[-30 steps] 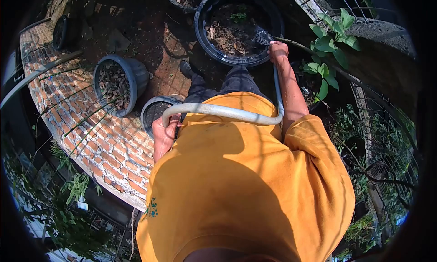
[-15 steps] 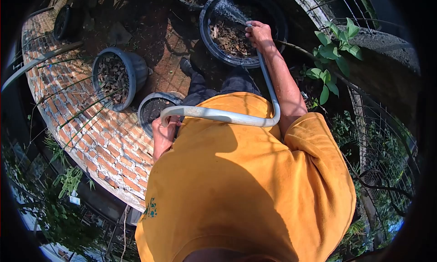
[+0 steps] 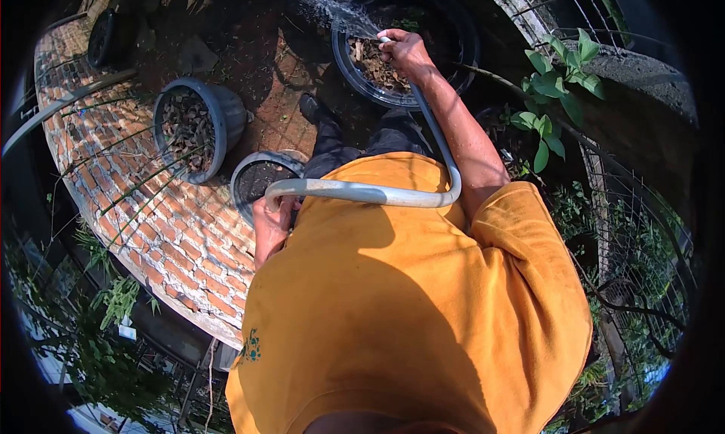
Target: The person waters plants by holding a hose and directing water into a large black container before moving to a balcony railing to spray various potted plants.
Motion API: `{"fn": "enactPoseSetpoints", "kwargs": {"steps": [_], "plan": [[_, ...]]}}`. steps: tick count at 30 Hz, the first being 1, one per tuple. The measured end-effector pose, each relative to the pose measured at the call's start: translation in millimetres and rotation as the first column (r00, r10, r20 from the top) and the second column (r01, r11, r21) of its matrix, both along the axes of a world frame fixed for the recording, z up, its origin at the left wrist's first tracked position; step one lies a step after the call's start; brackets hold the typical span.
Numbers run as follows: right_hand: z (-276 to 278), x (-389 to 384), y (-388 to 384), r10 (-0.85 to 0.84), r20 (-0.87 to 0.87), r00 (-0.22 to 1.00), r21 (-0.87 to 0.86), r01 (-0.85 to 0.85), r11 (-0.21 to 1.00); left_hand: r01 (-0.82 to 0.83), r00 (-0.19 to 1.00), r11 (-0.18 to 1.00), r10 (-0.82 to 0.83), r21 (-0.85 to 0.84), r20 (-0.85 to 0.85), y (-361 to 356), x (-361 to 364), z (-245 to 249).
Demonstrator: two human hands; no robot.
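Note:
My right hand [image 3: 408, 55] is closed around the end of a grey garden hose [image 3: 362, 192], with water [image 3: 328, 10] spraying from it up and to the left. Below that hand is a large black pot [image 3: 343, 68] holding dry leaves and soil. The hose bends along my right forearm and crosses in front of my orange shirt. At its other visible bend, my left hand [image 3: 272, 221] grips the hose, its fingers partly hidden. Just behind the left hand stands a small grey pot [image 3: 240, 179] of dark soil.
A grey pot of dry leaves [image 3: 225, 124] stands beside a low brick wall [image 3: 177, 245]. Thin green stems cross over the bricks. Broad-leaved plant [image 3: 555, 87] and wire fence [image 3: 642, 230] lie to the right. My shoe [image 3: 308, 109] rests on the brick ground.
My right hand has moved left with the hose end. The spray has swung from inside the large black pot to beyond its left rim. My left hand has hardly moved.

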State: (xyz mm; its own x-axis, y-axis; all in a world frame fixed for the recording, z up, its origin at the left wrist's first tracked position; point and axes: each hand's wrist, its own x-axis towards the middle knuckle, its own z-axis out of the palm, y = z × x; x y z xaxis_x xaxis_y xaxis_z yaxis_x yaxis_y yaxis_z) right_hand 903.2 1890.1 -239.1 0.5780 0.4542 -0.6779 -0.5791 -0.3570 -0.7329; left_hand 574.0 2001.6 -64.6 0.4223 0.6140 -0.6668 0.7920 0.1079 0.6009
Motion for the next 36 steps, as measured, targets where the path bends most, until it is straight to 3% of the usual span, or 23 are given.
{"fn": "enactPoseSetpoints", "kwargs": {"steps": [4, 7, 11, 13, 15, 18, 21, 28, 31, 32, 35, 36], "plan": [[-40, -2, -23, -0.016, -0.007, 1.000, -0.140, 0.015, 0.990, 0.011, 0.999, 0.999, -0.009, -0.032, 0.039, 2, 2, 1], [-50, -4, -56, -0.163, -0.047, 0.985, -0.227, 0.149, 0.963, 0.013, 0.998, 0.998, -0.009, -0.055, 0.064, 2, 2, 0], [-80, 0, -102, -0.483, -0.072, 0.873, -0.303, 0.442, 0.844, -0.010, 0.999, 0.998, 0.013, -0.065, 0.050, 1, -3, -6], [-87, 5, -116, -0.622, -0.094, 0.777, -0.233, 0.590, 0.773, -0.041, 0.998, 0.997, 0.044, -0.059, 0.043, -2, 0, -6], [-79, 12, -115, -0.653, -0.164, 0.739, -0.210, 0.621, 0.755, 0.047, 0.999, 0.996, -0.046, -0.080, 0.015, 3, 3, -3], [-73, 11, -99, -0.565, -0.226, 0.794, -0.122, 0.552, 0.825, 0.076, 0.997, 0.990, -0.074, -0.121, 0.018, 6, 2, -4], [-80, 4, -88, -0.446, -0.277, 0.851, -0.181, 0.409, 0.894, 0.055, 0.998, 0.991, -0.051, -0.126, 0.035, 5, -1, -10], [-109, -20, -102, -0.416, -0.218, 0.883, -0.492, 0.269, 0.828, -0.008, 0.991, 0.987, 0.030, -0.161, 0.132, 2, -7, -16], [-137, -16, -125, -0.337, -0.032, 0.941, -0.563, 0.262, 0.784, 0.035, 0.989, 0.994, -0.019, -0.108, 0.149, 2, -8, -19], [-127, -17, -125, -0.368, 0.054, 0.928, -0.572, 0.330, 0.751, 0.036, 0.990, 0.994, -0.021, -0.102, 0.139, 2, -7, -18], [-162, -8, -136, -0.213, 0.345, 0.914, -0.543, 0.379, 0.749, 0.029, 0.995, 0.994, -0.019, -0.109, 0.094, 1, -3, -13], [-146, -8, -128, -0.335, 0.299, 0.894, -0.461, 0.443, 0.769, 0.020, 0.997, 0.992, -0.011, -0.125, 0.071, 2, -2, -12]]}}
